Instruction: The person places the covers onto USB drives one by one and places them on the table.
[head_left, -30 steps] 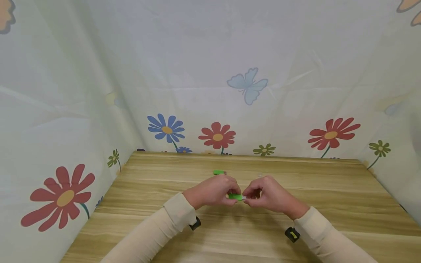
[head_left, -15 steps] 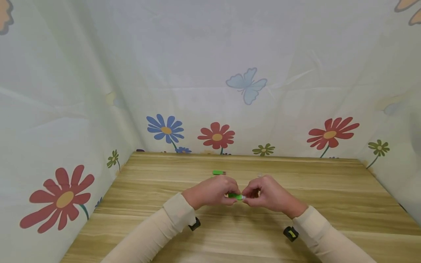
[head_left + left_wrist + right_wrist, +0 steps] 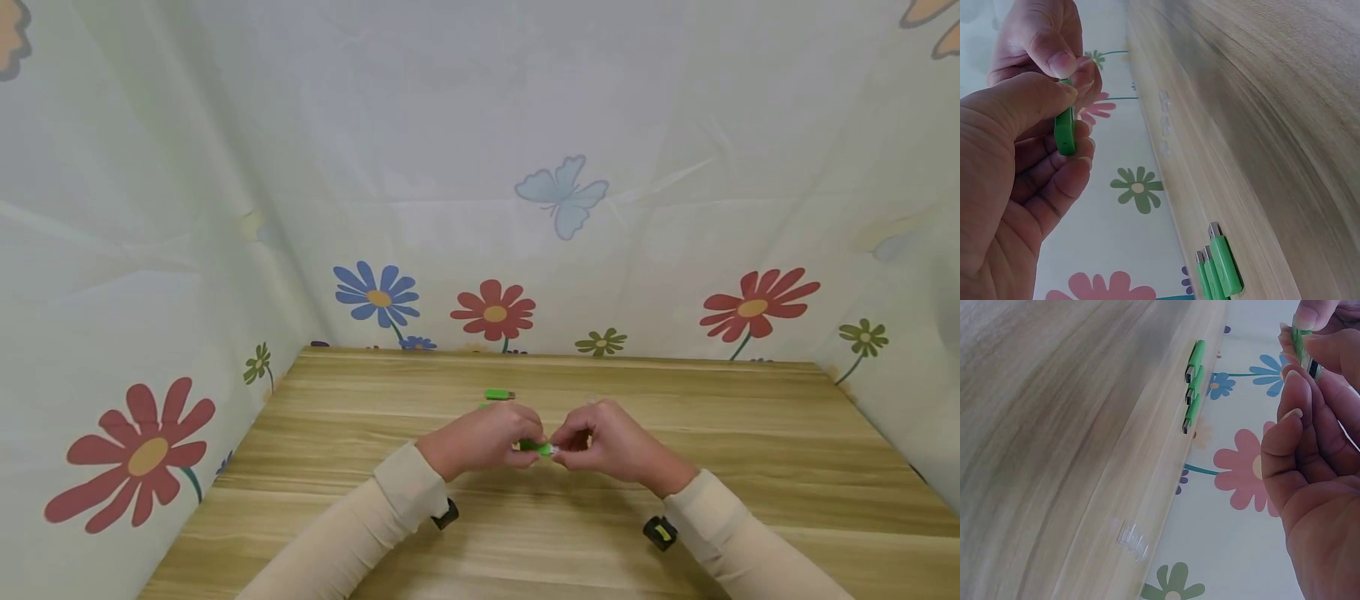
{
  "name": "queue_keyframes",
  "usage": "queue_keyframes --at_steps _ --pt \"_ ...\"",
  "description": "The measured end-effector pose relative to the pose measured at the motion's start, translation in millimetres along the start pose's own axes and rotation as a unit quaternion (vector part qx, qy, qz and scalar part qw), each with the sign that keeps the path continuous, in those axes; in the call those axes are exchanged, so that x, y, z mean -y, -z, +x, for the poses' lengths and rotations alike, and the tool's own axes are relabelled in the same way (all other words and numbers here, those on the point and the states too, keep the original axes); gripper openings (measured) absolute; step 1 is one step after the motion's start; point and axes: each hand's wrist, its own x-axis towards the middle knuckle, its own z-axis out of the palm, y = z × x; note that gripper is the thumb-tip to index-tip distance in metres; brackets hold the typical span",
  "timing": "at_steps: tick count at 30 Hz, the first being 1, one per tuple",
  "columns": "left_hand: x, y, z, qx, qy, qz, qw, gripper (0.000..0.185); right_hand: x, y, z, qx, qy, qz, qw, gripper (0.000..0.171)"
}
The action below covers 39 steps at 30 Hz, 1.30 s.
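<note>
A green USB flash drive (image 3: pixel 1065 128) is held between both hands above the table. My left hand (image 3: pixel 491 435) pinches its green body between thumb and fingers. At the connector end, my right hand (image 3: pixel 611 442) pinches a small transparent cap (image 3: pixel 1315 370), which seems to sit around the connector; the fingers partly hide this spot. Behind the hands, several more green USB flash drives (image 3: pixel 1194 361) lie in a row with bare metal connectors. Several loose clear caps (image 3: pixel 1132 540) lie together farther right on the table, faint in the left wrist view.
The wood-grain table (image 3: pixel 337 400) ends at the back against a pale curtain (image 3: pixel 450 125) printed with flowers and a butterfly. More curtain closes off the left and right sides. A small dark wrist camera (image 3: pixel 661 532) hangs beneath the right cuff.
Both hands stay almost in place on the flash drive. The right hand has shifted very slightly left, and the visible stretch of drive and cap between the hands looks a little shorter.
</note>
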Motion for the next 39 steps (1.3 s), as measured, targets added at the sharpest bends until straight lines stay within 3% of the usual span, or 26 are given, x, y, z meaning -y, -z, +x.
queue_keyframes --at_steps 11,23,33,39 --pt "2.7 -7.1 4.2 -0.008 -0.016 0.008 0.9998 0.014 -0.7 -1.5 -0.9 0.004 -0.013 -0.032 0.999 0.007" --pt "9.9 -12.3 7.5 -0.020 0.049 0.004 0.9986 0.015 -5.2 -1.6 3.7 0.003 -0.050 -0.058 0.997 0.004" --pt "26.1 -39.4 19.8 -0.009 0.074 -0.028 0.9968 0.008 -16.8 -4.6 10.4 0.029 -0.095 -0.094 0.991 0.005" --pt "30.3 -48.7 23.0 0.012 0.077 -0.042 0.9961 0.010 -22.2 -8.0 13.1 0.047 -0.093 -0.087 0.991 0.005"
